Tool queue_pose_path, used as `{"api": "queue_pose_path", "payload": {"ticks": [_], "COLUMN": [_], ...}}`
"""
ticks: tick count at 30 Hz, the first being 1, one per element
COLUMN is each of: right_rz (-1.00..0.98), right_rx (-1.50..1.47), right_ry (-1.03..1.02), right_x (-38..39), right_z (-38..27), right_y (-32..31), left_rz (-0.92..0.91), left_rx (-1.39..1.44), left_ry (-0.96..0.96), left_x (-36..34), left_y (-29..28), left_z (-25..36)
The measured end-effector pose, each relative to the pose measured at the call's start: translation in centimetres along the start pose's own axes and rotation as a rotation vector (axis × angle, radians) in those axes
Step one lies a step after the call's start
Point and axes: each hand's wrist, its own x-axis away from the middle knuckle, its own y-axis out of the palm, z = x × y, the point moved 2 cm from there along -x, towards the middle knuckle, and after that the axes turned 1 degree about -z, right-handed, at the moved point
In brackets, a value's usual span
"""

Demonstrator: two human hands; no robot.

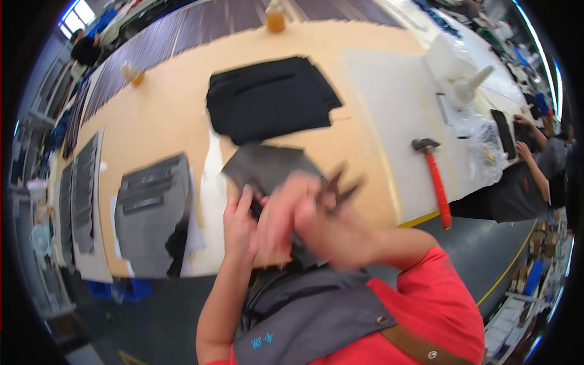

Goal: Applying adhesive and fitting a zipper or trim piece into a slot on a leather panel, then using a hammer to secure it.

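Note:
A dark grey, leather-like piece [274, 164] lies at the table's near edge and runs down under my hands. My left hand [240, 225] grips its left side, with thumb and fingers closed on it. My right hand [295, 213], smeared by motion, crosses over the piece close to my left hand. It is closed around dark scissors [340, 193], whose two pointed blades stick out to the right, spread apart. The scissors' handles are hidden in the hand. Just beyond lies a stack of black pieces [274, 97].
A red-handled hammer [435, 182] lies at the right. To the left sit grey cut pieces [152, 207]. Two amber bottles [275, 18] [132, 74] stand farther back. A white squeeze bottle [467, 88] and clear plastic bag [485, 149] are at right, near a co-worker [526, 176].

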Motion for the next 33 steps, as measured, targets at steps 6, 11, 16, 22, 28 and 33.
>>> {"api": "queue_pose_path", "payload": {"ticks": [6,11,16,22,28,33], "right_rz": [0.225,0.241,0.197,0.198,0.290,0.295], "right_rx": [0.260,0.366,0.502,0.406,0.025,-0.036], "right_ry": [0.251,0.291,0.401,0.539,0.650,0.737], "right_x": [-0.7,-0.4,0.2,2.4,3.2,3.5], "right_z": [9.1,11.9,9.5,8.6,8.9,8.6], "right_y": [-7.2,-9.1,-7.7,-6.1,-5.1,-5.1], "left_rz": [-0.107,-0.158,-0.175,-0.188,-0.180,-0.240], "left_rx": [0.026,0.060,0.078,0.047,0.017,0.051], "left_ry": [0.061,-0.006,-0.005,-0.007,0.004,0.029], "left_x": [-0.2,0.1,0.3,0.2,0.8,1.2], "left_y": [-0.3,-1.0,-1.7,-1.6,-0.9,-0.7], "left_z": [-0.7,-0.5,-0.5,-0.5,-0.8,-0.9]}}
